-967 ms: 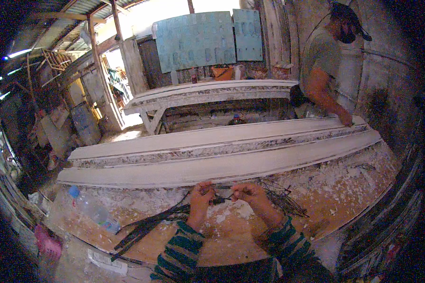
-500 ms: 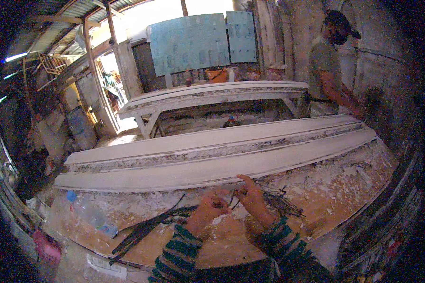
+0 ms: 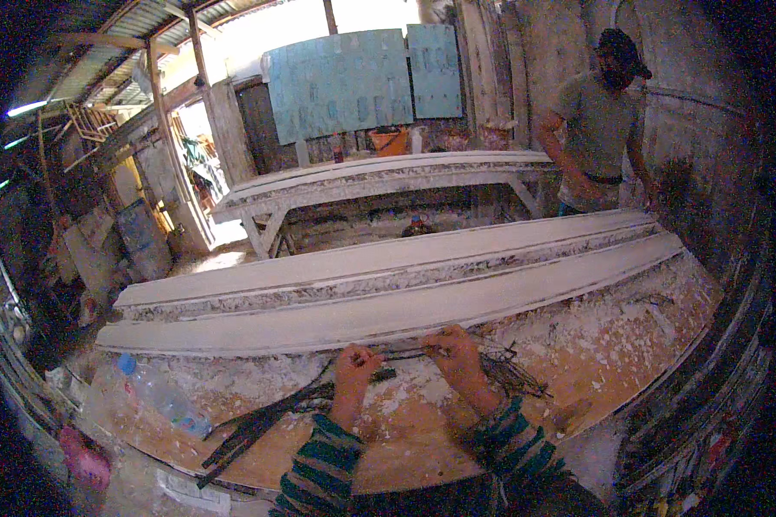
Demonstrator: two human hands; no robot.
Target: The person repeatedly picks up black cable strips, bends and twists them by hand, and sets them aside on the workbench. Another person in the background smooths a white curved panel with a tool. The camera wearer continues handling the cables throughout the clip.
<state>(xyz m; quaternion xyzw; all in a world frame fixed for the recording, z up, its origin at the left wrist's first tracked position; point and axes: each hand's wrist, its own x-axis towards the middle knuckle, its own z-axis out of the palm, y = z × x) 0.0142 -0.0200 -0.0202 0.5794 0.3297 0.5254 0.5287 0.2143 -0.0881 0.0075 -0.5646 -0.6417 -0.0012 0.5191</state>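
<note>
A thin dark strip (image 3: 403, 353) spans the gap between my hands, close to the front edge of the near long white panel (image 3: 388, 306). My left hand (image 3: 355, 364) pinches one end, fingers closed. The other end is in the closed fingers of my right hand (image 3: 457, 355). Under my left wrist lies a bundle of long dark strips (image 3: 263, 428), fanning toward the table's front left. A looser tangle of thin dark strands (image 3: 517, 372) lies just right of my right hand. Both hands hover above the dusty wooden table (image 3: 422, 448).
A second white panel (image 3: 319, 263) runs parallel behind the near one. A clear plastic bottle (image 3: 168, 396) lies at the table's left. At the far right end stands a person (image 3: 599, 129) in a cap. Behind is a white bench (image 3: 388, 172) with an orange bucket (image 3: 389, 140).
My hands have moved apart from close together, drawing the dark strip out between them. The person at the far right has turned more toward the panels.
</note>
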